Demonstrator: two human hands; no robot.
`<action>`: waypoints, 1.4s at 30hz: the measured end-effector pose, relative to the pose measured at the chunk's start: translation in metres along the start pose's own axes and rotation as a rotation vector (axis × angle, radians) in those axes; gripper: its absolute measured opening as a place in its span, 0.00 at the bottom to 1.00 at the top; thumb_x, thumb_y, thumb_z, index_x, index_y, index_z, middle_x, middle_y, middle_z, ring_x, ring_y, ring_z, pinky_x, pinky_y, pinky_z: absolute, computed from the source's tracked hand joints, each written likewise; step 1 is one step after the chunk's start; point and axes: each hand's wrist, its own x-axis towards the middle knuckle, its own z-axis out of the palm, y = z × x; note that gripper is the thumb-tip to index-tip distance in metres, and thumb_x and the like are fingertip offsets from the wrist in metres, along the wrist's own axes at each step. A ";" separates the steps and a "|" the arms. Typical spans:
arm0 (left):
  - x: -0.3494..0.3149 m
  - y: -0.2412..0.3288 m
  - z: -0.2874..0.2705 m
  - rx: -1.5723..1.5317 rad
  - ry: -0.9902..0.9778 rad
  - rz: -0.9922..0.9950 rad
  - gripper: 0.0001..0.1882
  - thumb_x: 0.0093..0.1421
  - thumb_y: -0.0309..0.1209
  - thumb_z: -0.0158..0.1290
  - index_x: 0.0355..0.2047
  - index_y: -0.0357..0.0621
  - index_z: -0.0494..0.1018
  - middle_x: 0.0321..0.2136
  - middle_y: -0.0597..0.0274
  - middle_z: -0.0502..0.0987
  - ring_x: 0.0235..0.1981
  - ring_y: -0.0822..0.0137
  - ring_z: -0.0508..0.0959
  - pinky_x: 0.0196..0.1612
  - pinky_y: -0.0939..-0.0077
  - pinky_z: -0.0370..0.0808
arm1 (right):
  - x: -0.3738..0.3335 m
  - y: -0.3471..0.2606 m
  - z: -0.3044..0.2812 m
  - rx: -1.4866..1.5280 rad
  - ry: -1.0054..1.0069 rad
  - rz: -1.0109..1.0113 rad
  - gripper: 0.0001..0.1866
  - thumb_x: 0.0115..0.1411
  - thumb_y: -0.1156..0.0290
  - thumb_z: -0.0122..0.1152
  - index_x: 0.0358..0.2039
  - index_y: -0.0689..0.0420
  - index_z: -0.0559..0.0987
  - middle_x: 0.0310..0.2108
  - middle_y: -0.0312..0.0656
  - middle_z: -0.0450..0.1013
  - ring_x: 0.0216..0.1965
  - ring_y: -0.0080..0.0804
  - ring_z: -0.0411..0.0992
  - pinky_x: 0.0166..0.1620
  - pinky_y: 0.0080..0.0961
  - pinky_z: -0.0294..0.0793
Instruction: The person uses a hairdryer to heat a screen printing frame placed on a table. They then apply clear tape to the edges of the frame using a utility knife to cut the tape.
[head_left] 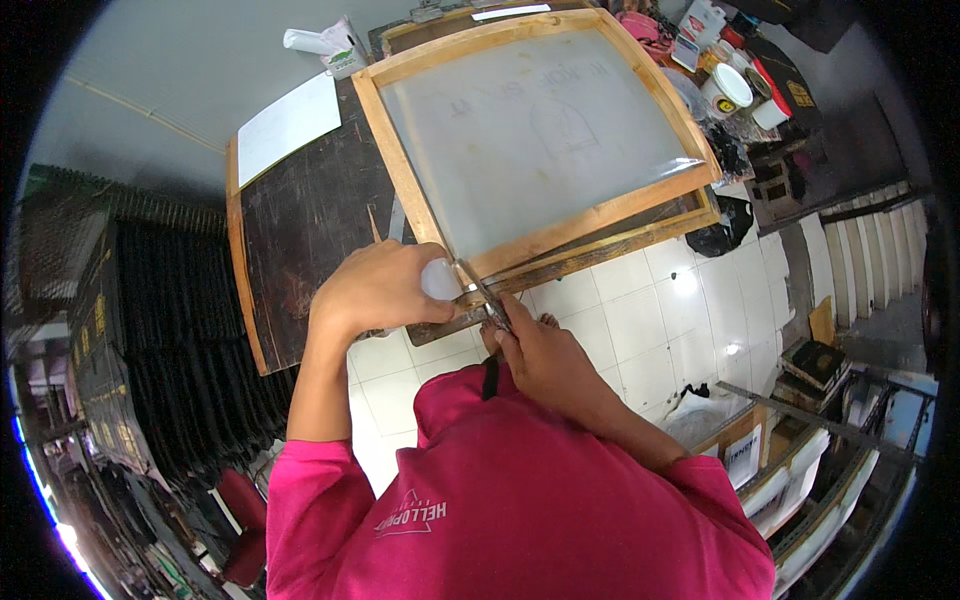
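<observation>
In my left hand (385,290) is a whitish, translucent rounded roll (439,280) that looks like clear tape. My fingers curl over it at the near left corner of a wooden-framed screen (545,140). My right hand (545,350) is closed on slim metal scissors (484,292), their blades pointing up and left, close beside the roll. A small pale strip seems to lie between the roll and the blades. The screen's grey mesh carries a faint outline drawing and marks. It rests tilted over another wooden frame (610,235).
A dark worn table (300,240) bears a white sheet (290,130) at the left. Tubs and bottles (727,92) crowd the far right. Stacked black goods (170,350) stand at left. Framed screens (790,480) fill a rack at lower right, beyond the white tiled floor (640,310).
</observation>
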 end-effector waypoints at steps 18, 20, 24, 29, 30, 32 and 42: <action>0.027 0.013 0.011 0.042 0.047 0.002 0.25 0.40 0.42 0.65 0.34 0.33 0.84 0.26 0.37 0.82 0.32 0.44 0.85 0.40 0.58 0.81 | -0.001 -0.020 0.014 -0.347 0.029 -0.008 0.25 0.69 0.70 0.53 0.61 0.71 0.62 0.30 0.61 0.80 0.30 0.63 0.81 0.60 0.83 0.54; 0.027 0.014 0.009 0.038 0.026 -0.009 0.25 0.40 0.42 0.65 0.34 0.33 0.84 0.26 0.37 0.82 0.32 0.44 0.85 0.40 0.58 0.81 | 0.004 -0.021 0.014 -0.316 0.024 0.013 0.25 0.69 0.71 0.52 0.62 0.71 0.62 0.30 0.60 0.80 0.30 0.63 0.81 0.60 0.83 0.53; 0.028 0.015 0.007 -0.003 0.004 -0.007 0.25 0.41 0.42 0.65 0.34 0.33 0.84 0.25 0.38 0.82 0.31 0.45 0.85 0.40 0.60 0.81 | 0.008 -0.021 0.006 -0.235 0.021 0.059 0.26 0.70 0.69 0.53 0.63 0.70 0.63 0.31 0.61 0.80 0.33 0.63 0.80 0.58 0.76 0.61; 0.018 0.010 0.006 -0.108 0.051 -0.004 0.25 0.41 0.42 0.64 0.34 0.31 0.84 0.23 0.38 0.81 0.29 0.43 0.84 0.39 0.60 0.81 | 0.004 -0.047 -0.051 -0.117 0.152 0.163 0.26 0.66 0.63 0.63 0.57 0.66 0.68 0.31 0.59 0.79 0.35 0.61 0.80 0.41 0.55 0.77; 0.016 0.010 0.006 -0.122 0.053 -0.007 0.25 0.41 0.41 0.63 0.34 0.31 0.84 0.23 0.38 0.81 0.30 0.44 0.84 0.39 0.60 0.81 | 0.017 -0.035 -0.050 -0.154 0.271 0.112 0.26 0.64 0.61 0.65 0.55 0.66 0.69 0.32 0.59 0.79 0.34 0.60 0.80 0.37 0.52 0.77; 0.014 0.013 0.004 -0.128 0.068 0.011 0.26 0.41 0.42 0.63 0.35 0.32 0.84 0.24 0.38 0.81 0.30 0.44 0.84 0.40 0.59 0.81 | 0.044 -0.011 -0.052 -0.257 0.427 0.067 0.26 0.62 0.60 0.68 0.52 0.65 0.70 0.32 0.58 0.79 0.34 0.60 0.80 0.35 0.51 0.77; -0.028 -0.028 0.022 -0.571 0.394 0.206 0.27 0.44 0.36 0.68 0.45 0.37 0.81 0.27 0.41 0.83 0.32 0.48 0.87 0.39 0.65 0.81 | 0.074 -0.020 -0.067 0.555 0.187 0.110 0.14 0.62 0.63 0.72 0.35 0.62 0.80 0.22 0.35 0.74 0.19 0.19 0.72 0.22 0.20 0.69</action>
